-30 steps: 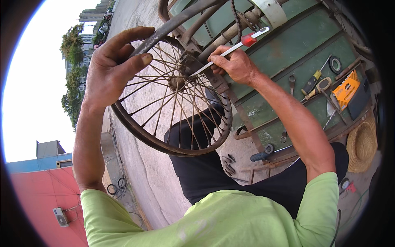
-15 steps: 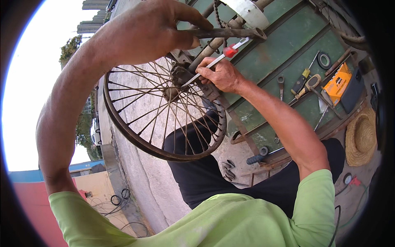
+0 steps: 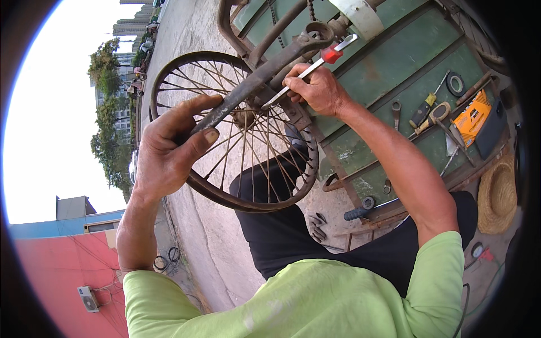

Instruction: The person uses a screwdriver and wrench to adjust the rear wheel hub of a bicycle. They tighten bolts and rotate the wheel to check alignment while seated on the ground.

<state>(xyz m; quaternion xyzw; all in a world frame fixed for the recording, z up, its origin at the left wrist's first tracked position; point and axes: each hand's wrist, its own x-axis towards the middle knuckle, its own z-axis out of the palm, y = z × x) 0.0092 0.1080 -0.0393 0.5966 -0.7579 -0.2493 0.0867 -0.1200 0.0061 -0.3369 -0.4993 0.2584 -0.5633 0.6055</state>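
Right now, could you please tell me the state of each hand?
Left hand: closed, holding a dark ring-ended metal bar.
Right hand: closed, holding a slim silver-and-red tool.

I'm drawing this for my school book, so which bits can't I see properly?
- Lower end of the dark metal bar: head view, hidden inside the left hand.
- Tip of the red-collared tool in the right hand: head view, too small to tell if it touches the wheel hub.
- Top of the white round part: head view, cut off by the upper edge.
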